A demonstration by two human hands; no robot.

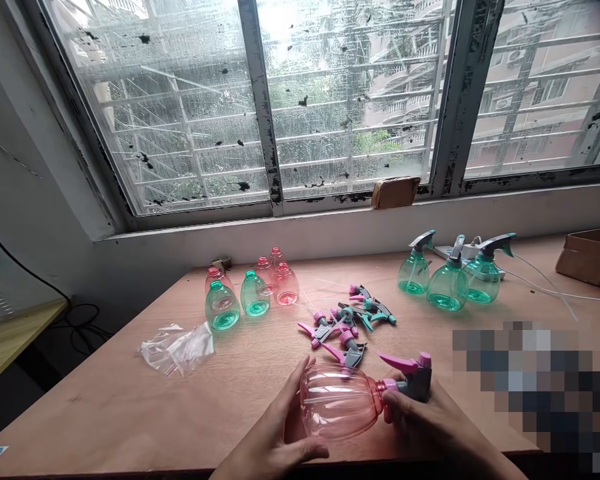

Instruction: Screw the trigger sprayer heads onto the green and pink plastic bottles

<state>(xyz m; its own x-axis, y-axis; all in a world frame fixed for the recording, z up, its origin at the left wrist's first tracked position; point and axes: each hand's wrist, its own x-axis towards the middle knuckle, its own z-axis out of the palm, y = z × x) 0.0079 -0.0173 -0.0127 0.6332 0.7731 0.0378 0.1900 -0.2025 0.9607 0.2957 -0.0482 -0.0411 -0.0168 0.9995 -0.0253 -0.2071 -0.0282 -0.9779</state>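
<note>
A clear pink spray bottle (340,404) lies sideways between my hands at the front of the table. My left hand (274,430) cups its base, thumb below and fingers behind. At the neck, my right hand (433,421) pinches the pink collar of the grey-and-pink trigger head (416,379), which sits on the bottle's mouth. How far the collar is screwed on cannot be made out. Inside the bottle a thin tube runs lengthwise. Just beyond it lies a heap of loose trigger heads (350,347), some pink and grey, others green and grey.
Open green bottles (223,307) and pink bottles (286,285) stand at the back left, beside a crumpled plastic bag (177,350). Three green spray bottles with heads (447,287) stand back right, near a power strip (497,272) and a cardboard box (590,257).
</note>
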